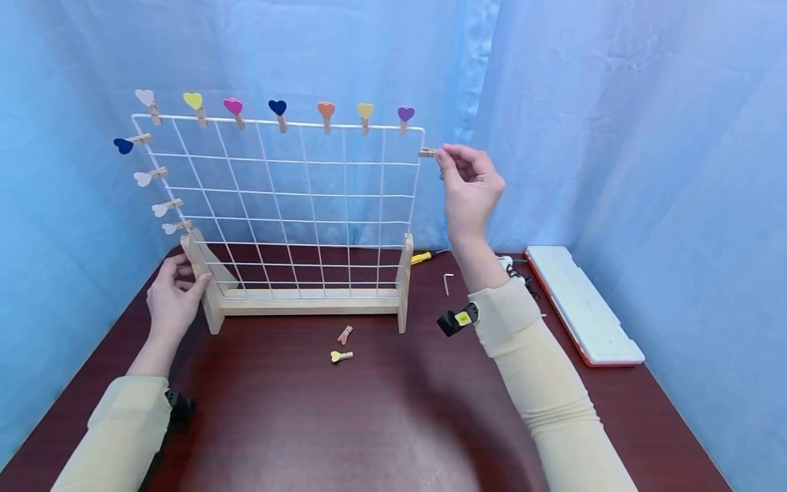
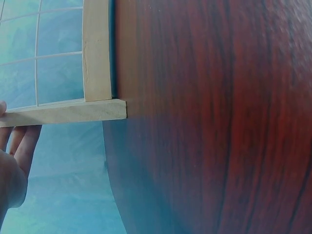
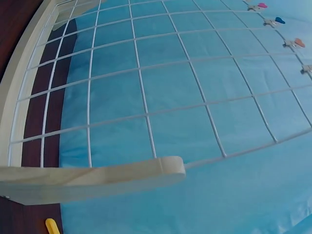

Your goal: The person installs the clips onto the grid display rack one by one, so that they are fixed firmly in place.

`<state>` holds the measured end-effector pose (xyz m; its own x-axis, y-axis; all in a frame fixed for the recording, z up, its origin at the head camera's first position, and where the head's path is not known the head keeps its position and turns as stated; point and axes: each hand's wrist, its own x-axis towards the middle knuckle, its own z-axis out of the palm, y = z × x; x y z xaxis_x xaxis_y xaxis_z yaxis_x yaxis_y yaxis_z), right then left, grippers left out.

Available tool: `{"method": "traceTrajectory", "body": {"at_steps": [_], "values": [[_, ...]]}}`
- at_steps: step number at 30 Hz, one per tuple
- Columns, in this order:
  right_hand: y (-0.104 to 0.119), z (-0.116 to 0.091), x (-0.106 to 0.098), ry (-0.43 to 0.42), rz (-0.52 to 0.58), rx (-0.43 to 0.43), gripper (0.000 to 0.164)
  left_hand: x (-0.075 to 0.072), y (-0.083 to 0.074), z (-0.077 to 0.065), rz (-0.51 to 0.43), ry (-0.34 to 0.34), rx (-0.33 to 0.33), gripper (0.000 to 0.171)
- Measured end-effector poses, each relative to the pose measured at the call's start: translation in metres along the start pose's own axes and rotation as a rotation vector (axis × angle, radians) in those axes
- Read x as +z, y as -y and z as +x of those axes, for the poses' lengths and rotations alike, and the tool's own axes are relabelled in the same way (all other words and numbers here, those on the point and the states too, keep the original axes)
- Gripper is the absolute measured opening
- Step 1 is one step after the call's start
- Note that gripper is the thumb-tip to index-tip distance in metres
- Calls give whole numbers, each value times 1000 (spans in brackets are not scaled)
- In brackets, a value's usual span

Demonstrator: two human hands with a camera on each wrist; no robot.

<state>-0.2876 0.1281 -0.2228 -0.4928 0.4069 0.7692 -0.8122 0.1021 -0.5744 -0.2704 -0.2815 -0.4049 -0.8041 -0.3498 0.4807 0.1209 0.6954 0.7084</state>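
Note:
A white wire grid rack stands upright in a wooden stand. Heart-topped mini clothespins line its top and left edges, among them an orange one and a dark blue one. At the upper right edge, my right hand pinches a small wooden clothespin whose other end meets the side wire; its heart is hidden behind my fingers. My left hand grips the stand's left side piece, thumb on one face and fingers on the other. The right wrist view misses my right hand.
Two loose heart clothespins, one orange and one yellow, lie on the dark red table before the stand. Behind and right are a yellow-handled screwdriver, a hex key and a white case. Blue curtains surround the table.

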Motion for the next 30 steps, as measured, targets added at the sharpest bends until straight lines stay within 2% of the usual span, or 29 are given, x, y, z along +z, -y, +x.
{"method": "traceTrajectory", "body": {"at_steps": [3,8,12,16,21,23,25,27,30], "values": [[-4,-3,4,-11,-8,-20,17,0,0,0,-4,0,-4,45],[-9,-7,7,-20,12,25,13,1,0,0,-8,1,-2,45],[-12,-7,5,14,29,42,17,1,0,1,-6,5,-3,46],[-9,-8,0,73,-1,-8,24,1,1,1,-3,8,-8,46],[-1,-21,-7,162,-68,-146,26,1,1,0,-4,10,-12,46],[-4,-33,-9,237,-88,-207,26,1,1,0,-3,14,-15,46],[-10,-49,-10,348,-123,-241,27,1,1,0,0,16,-18,46],[-20,-71,-11,489,-177,-242,30,1,1,0,3,14,-18,46],[-36,-104,-13,744,-278,-226,38,1,0,0,4,13,-21,46]]}}
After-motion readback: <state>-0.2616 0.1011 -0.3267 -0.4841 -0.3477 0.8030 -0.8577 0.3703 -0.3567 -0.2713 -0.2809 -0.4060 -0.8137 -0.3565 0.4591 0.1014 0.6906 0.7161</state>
